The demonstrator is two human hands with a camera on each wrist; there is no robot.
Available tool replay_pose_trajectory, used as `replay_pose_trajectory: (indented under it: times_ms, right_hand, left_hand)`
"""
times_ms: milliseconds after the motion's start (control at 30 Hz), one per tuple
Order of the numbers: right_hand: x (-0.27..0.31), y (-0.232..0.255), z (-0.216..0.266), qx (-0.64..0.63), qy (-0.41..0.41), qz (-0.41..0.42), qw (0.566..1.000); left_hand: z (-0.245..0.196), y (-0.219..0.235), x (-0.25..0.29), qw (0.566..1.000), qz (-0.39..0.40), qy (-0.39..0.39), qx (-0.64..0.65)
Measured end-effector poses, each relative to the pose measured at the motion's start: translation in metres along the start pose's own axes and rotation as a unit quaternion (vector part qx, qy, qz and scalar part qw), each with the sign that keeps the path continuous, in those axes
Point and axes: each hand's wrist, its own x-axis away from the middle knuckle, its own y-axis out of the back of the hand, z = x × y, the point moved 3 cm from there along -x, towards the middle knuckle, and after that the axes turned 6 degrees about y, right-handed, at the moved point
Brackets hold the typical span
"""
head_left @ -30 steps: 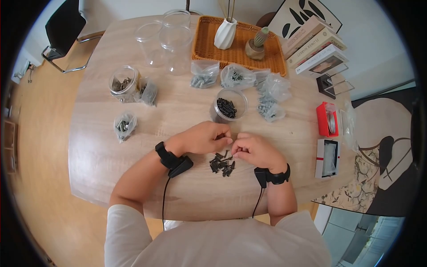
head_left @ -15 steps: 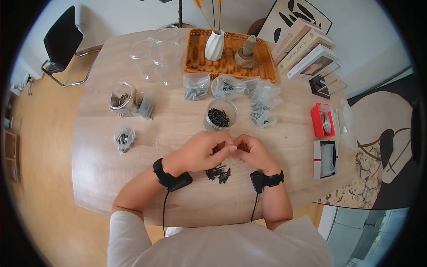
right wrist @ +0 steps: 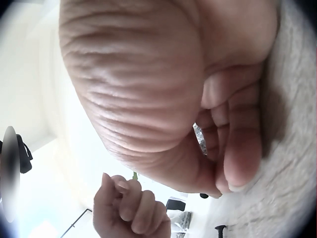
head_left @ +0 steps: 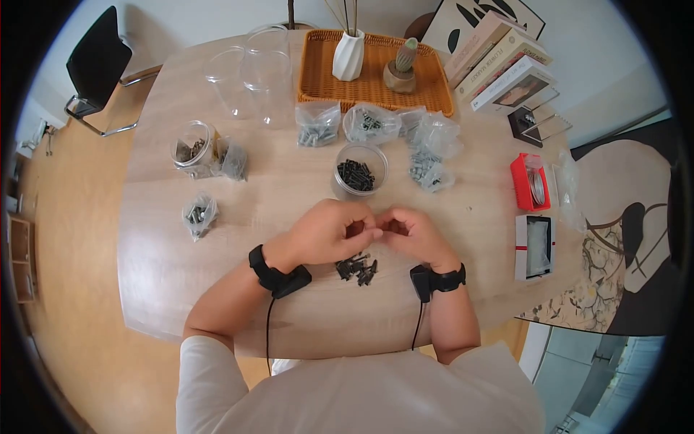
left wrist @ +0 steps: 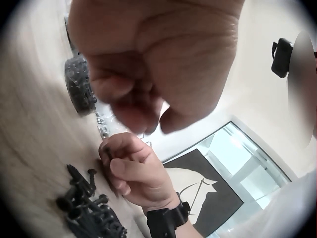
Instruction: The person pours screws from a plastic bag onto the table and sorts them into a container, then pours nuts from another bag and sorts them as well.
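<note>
Both hands meet above the near middle of the table, fingertips close together. My right hand [head_left: 413,233] pinches a small dark screw [left wrist: 107,149] between thumb and fingers, as the left wrist view shows. My left hand [head_left: 331,231] has its fingers curled and its thumb near the index fingertip; whether something lies inside, I cannot tell. Below the hands is a loose pile of black screws [head_left: 356,269], partly covered by the left hand in the head view. Just beyond the hands stands a clear round jar [head_left: 385,181] holding many black screws.
Bags of hardware [head_left: 318,124] line the tray [head_left: 307,87] with a vase and cactus. To the left are a jar of screws [head_left: 194,163] and a small bag [head_left: 199,215]. Clear empty jars [head_left: 266,79] stand behind. A red box [head_left: 530,184] and a white box [head_left: 535,246] lie right.
The right hand has risen from the screw pile, and its fingertips have come together with the left hand's. The head view has shifted slightly.
</note>
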Motion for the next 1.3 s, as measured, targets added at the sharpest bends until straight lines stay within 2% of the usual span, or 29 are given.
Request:
replay_pose_trajectory:
  times_ms: [67,167,333,400,533,600,633,667,700,733,800,833,900,933,1000,1033,1100,1133,1200,1233,1300]
  right_hand:
    - [0.0,0.004,-0.011,-0.004,-0.005,0.004,1.0]
    - [0.002,0.006,-0.012,-0.004,-0.016,0.006,1.0]
    - [0.0,0.001,-0.004,-0.045,-0.061,-0.031,0.997]
    - [-0.001,0.0,-0.005,-0.033,-0.043,-0.075,0.996]
    - [0.001,-0.003,-0.007,-0.017,-0.01,-0.113,0.993]
    - [0.002,-0.002,-0.01,0.038,0.079,-0.161,0.983]
    - [-0.001,-0.003,-0.017,0.038,0.079,-0.159,0.983]
    - [-0.003,-0.003,-0.016,0.107,0.168,-0.233,0.952]
    - [-0.001,-0.003,-0.013,0.173,0.255,-0.301,0.902]
    - [-0.002,-0.004,-0.014,0.172,0.256,-0.299,0.903]
    - [-0.001,-0.007,0.009,0.266,0.334,-0.337,0.839]
    - [-0.002,-0.008,0.014,0.265,0.335,-0.335,0.84]
    - [-0.001,-0.011,0.026,0.297,0.387,-0.356,0.797]
    - [-0.002,-0.012,0.032,0.297,0.388,-0.354,0.797]
    - [-0.001,-0.015,0.052,0.317,0.434,-0.372,0.757]
    - [-0.002,-0.013,0.059,0.317,0.435,-0.372,0.756]
    - [-0.007,-0.011,0.074,0.423,0.419,-0.34,0.728]
    - [-0.012,-0.013,0.08,0.424,0.418,-0.341,0.727]
    - [-0.028,-0.019,0.086,0.375,0.366,-0.351,0.776]
    - [-0.029,-0.017,0.085,0.375,0.368,-0.351,0.775]
    - [-0.025,-0.012,0.08,0.325,0.438,-0.357,0.758]
  left_hand:
    - [0.01,-0.005,-0.002,0.992,0.069,0.003,-0.105]
    - [0.02,-0.009,0.001,0.978,0.102,-0.003,-0.182]
    - [0.021,-0.011,0.002,0.98,0.119,-0.007,-0.162]
    - [0.023,-0.011,0.002,0.98,0.124,-0.001,-0.156]
    - [0.024,-0.011,0.001,0.976,0.107,0.007,-0.188]
    - [0.023,-0.011,0.001,0.975,0.1,0.015,-0.199]
    - [0.022,-0.011,0.001,0.974,0.101,0.021,-0.201]
    - [0.021,-0.011,0.001,0.973,0.102,0.027,-0.204]
    - [0.021,-0.012,0.001,0.974,0.1,0.028,-0.203]
    - [0.021,-0.012,0.001,0.973,0.104,0.03,-0.205]
    - [0.022,-0.012,0.001,0.972,0.106,0.033,-0.208]
    - [0.022,-0.012,0.001,0.973,0.106,0.029,-0.202]
    - [0.023,-0.012,0.0,0.975,0.102,0.025,-0.197]
    - [0.023,-0.012,0.0,0.975,0.104,0.025,-0.196]
    - [0.024,-0.013,0.0,0.975,0.104,0.024,-0.195]
    - [0.024,-0.013,0.0,0.975,0.106,0.026,-0.195]
    - [0.025,-0.014,-0.001,0.974,0.11,0.026,-0.195]
    - [0.026,-0.014,-0.001,0.974,0.108,0.028,-0.197]
    - [0.025,-0.015,-0.001,0.974,0.107,0.027,-0.2]
    - [0.025,-0.014,0.0,0.974,0.105,0.029,-0.196]
    - [0.025,-0.013,0.001,0.976,0.099,0.034,-0.191]
